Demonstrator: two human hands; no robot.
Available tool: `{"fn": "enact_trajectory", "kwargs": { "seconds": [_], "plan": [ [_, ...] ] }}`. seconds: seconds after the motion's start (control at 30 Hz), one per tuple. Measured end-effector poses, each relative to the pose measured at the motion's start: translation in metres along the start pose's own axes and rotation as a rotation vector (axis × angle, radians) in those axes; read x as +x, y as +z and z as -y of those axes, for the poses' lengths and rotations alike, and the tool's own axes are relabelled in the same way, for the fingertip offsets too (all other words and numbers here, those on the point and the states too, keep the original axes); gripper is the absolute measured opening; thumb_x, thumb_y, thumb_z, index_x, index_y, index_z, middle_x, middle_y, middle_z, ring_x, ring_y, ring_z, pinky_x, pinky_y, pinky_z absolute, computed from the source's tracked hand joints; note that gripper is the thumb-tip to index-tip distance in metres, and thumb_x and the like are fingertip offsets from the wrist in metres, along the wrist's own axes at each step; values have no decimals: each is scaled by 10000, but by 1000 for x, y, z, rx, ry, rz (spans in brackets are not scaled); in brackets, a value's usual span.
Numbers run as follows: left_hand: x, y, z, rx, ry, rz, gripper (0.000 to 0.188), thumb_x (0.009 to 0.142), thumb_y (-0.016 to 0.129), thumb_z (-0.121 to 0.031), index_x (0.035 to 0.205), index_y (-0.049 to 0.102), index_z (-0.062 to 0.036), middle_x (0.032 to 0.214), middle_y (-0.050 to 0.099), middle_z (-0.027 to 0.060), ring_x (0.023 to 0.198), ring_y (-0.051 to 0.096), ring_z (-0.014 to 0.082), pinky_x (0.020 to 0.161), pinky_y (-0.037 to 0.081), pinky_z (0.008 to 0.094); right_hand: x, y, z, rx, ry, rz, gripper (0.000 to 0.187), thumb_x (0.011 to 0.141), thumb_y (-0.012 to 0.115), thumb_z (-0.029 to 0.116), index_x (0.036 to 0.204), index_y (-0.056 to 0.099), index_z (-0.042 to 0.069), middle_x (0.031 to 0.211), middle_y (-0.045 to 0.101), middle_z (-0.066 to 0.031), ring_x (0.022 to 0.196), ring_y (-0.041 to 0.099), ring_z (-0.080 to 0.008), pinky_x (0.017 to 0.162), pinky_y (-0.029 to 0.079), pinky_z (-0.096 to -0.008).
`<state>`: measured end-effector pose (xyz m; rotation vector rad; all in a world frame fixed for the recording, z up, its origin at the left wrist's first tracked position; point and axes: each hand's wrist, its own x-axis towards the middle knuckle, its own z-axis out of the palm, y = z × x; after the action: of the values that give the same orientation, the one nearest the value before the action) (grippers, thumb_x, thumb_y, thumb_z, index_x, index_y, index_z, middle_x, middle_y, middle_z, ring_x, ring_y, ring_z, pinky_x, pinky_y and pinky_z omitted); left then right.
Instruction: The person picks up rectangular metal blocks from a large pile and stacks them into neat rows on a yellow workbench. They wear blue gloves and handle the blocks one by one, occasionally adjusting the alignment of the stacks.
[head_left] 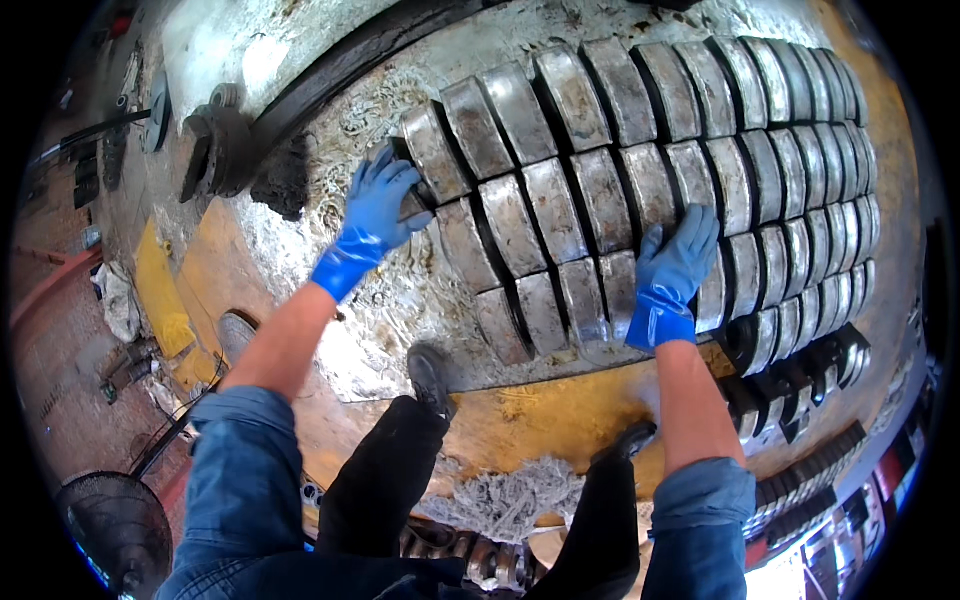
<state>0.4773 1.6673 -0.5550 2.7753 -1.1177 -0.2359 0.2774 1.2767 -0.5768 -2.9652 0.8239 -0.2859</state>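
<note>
Both hands wear blue gloves with shiny cuffs. At the left end of the rows, my left hand has its thumb and fingers around a dark, curved metal block; the glove covers part of it. Over the nearer rows, my right hand lies with its fingers stretched out on the metal blocks. Several rows of thick, curved blocks stand close together on edge, their worn grey faces upward and dark gaps between them.
A dark metal bar lies behind the rows, near a rounded metal part. My shoe is close to the blocks. Grey stringy waste lies between my legs. More dark blocks stand at right; a round mesh-covered object is lower left.
</note>
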Motion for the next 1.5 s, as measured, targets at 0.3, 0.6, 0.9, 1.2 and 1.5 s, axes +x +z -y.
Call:
{"fn": "enact_trajectory", "kwargs": {
  "seconds": [0.3,0.6,0.9,1.2,1.5],
  "plan": [
    [-35,46,-40,-1335,-1226,-116,959,939,689,-410,1636,124,-70,1623,348,166,1440,395,269,1181,336,376,-4,5,-2,52,29,123,691,866,688,333,1389,490,-73,1422,528,-268,1400,437,-448,1208,316,-525],
    [-30,98,75,-1499,-852,56,976,908,610,-634,1631,165,-153,1630,340,143,1481,359,308,1219,282,445,2,-1,6,197,86,48,727,853,651,362,1424,447,-39,1479,437,-250,1400,383,-444,1178,293,-569],
    [-156,28,-169,-1393,-1307,31,955,969,506,-700,1655,126,-155,1711,147,152,1544,224,323,1240,174,492,-28,-46,-35,513,129,334,570,936,631,346,1406,518,45,1468,501,-193,1428,403,-391,1189,292,-529],
    [-172,81,-502,-1425,-1000,775,859,948,656,-574,1566,340,-67,1605,385,130,1453,400,291,1152,332,393,-304,-210,-225,664,479,277,521,899,685,243,1334,560,-13,1350,612,-237,1268,587,-386,1078,456,-461],
    [-90,131,-689,-1228,-741,757,879,919,688,-599,1528,411,-28,1513,483,183,1362,471,293,1104,392,408,-437,-243,-265,1072,1198,62,515,925,698,248,1342,590,-33,1268,667,-261,1184,655,-395,1026,508,-411]
  ]
}}
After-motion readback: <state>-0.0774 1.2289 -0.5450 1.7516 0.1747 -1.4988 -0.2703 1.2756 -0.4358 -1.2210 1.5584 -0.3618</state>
